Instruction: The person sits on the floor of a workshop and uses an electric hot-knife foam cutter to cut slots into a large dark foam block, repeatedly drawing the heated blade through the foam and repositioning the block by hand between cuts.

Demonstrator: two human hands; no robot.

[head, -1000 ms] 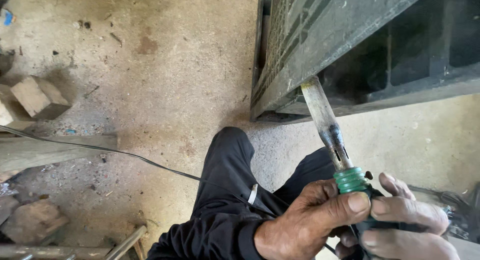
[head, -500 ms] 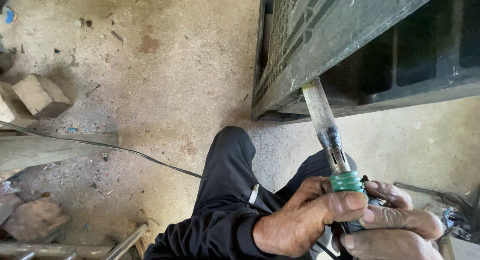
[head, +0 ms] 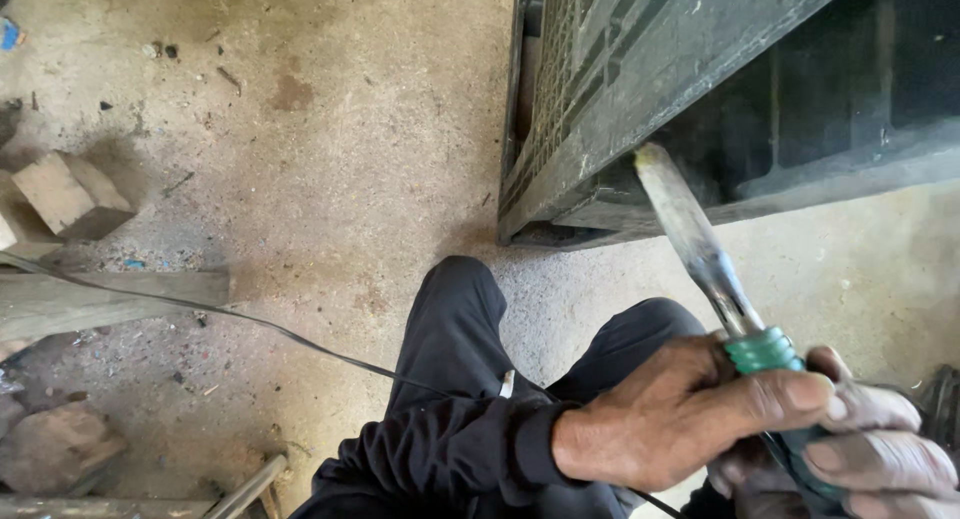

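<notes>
Both hands clench one tool at the near right: the left hand (head: 670, 419) wraps the green handle (head: 765, 351) from the left, thumb laid across it, and the right hand (head: 860, 454) grips lower, just beside and touching. From this grip the screwdriver's shaft (head: 695, 244) runs up and slightly left, away from the person, its tip at the lower edge of the dark crate (head: 620, 129) on the concrete floor (head: 300, 179). A thin black cable (head: 250, 321) crosses the floor left of the knees.

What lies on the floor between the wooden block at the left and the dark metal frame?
In the head view, only bare, dusty concrete floor lies between the wooden block and the dark metal frame, with small specks of debris.
</notes>
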